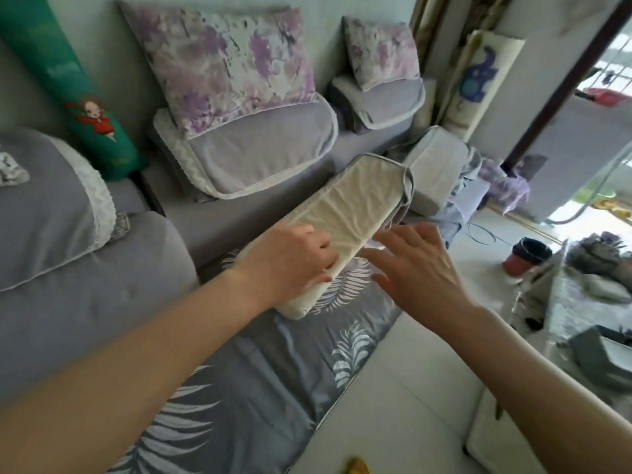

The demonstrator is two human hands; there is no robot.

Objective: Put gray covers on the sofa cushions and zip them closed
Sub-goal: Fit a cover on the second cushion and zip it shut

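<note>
A long cream foam sofa cushion [345,213] is lying slantwise on the sofa's front edge, its far end already sitting inside a gray piped fabric cover [405,186] while its near end is resting bare on a gray leaf-patterned sheet [273,364]. I am watching the left hand [290,258] gripping the cushion's near portion, fingers curled over its right edge with the thumb below. The right hand [417,265] is hovering just beside that same edge, fingers spread and straight; I cannot tell whether the fingertips are touching the fabric. Behind the cushion, a lilac seat strip is lying open in front of two purple-blotched floral pillows [225,66] leaning on gray back cushions [253,152]. A teal printed bolster [68,87] is standing at the corner. To the right, beyond the sofa's edge, pale floor is showing around a red-and-black bin [526,256] and a cluttered table [588,302].
</note>
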